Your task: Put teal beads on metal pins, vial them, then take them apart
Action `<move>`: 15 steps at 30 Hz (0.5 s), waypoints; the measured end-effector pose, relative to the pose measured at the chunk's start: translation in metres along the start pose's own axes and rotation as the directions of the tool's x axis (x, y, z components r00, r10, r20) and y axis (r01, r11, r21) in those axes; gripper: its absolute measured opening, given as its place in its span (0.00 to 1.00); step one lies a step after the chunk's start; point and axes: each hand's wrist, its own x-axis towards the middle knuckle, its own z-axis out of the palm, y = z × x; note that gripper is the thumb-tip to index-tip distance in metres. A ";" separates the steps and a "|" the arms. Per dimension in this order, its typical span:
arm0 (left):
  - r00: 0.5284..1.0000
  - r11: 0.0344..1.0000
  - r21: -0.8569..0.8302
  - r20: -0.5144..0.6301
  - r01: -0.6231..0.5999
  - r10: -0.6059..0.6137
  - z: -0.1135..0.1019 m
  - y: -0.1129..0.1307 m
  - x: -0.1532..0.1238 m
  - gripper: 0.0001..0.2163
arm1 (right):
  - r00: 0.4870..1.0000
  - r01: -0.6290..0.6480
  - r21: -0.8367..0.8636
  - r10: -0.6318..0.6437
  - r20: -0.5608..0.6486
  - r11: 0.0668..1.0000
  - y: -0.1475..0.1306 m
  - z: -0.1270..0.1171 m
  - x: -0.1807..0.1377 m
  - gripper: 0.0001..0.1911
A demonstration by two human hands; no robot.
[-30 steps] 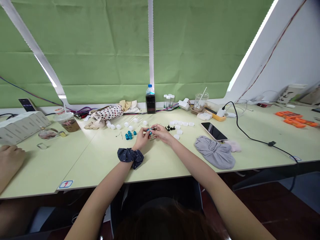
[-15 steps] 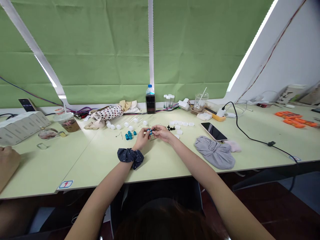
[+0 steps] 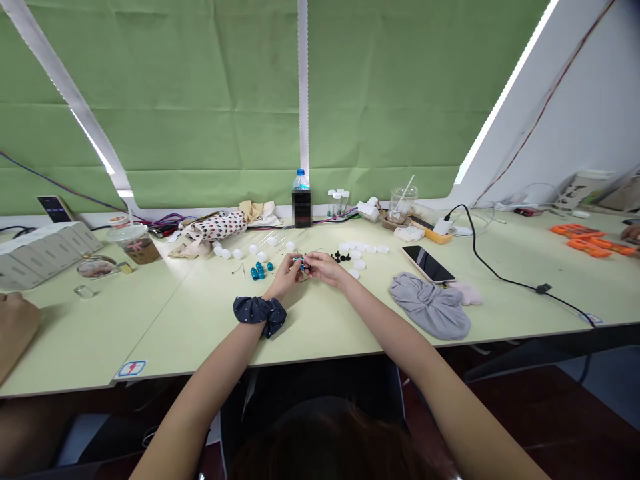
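Close together above the table, my left hand [image 3: 284, 280] and my right hand [image 3: 326, 269] are both closed at the fingertips. A small shiny blue piece [image 3: 299, 264] is pinched in the left fingers. Against it, my right fingers grip a small black piece [image 3: 307, 269], partly hidden by them. Several round blue pieces [image 3: 257, 272] lie just left of my left hand. Beyond my right fingertips sit several small black pieces [image 3: 342, 257]. White caps [image 3: 359, 265] are spread to the right, and more white caps [image 3: 238, 254] lie to the left among thin clear tubes.
A bottle [image 3: 301, 207] and white-capped vials [image 3: 338, 202] stand at the back. Rightward are a phone [image 3: 428, 264], a grey cloth band [image 3: 431, 305], a black cable [image 3: 493, 267] and orange objects [image 3: 590, 240]. At left are a drink cup [image 3: 137, 247] and another person's hand [image 3: 17, 323].
My fingers have shifted slightly around the blue piece, and the black piece shows more between them. At the far right edge, another person's hand has come into view.
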 end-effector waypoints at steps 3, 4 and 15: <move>0.998 0.995 0.095 -0.061 0.012 -0.006 -0.002 -0.001 0.001 0.18 | 1.000 -0.013 -0.005 0.013 0.025 1.000 0.001 0.004 0.000 0.20; 0.995 0.991 0.131 -0.096 0.032 -0.019 -0.003 -0.001 0.001 0.19 | 0.999 -0.009 -0.014 0.009 0.039 1.000 0.002 0.005 0.000 0.20; 0.932 0.965 0.200 -0.352 0.168 -0.089 -0.020 0.004 0.006 0.19 | 0.932 0.362 -0.646 -0.289 0.221 0.672 -0.010 0.001 -0.004 0.09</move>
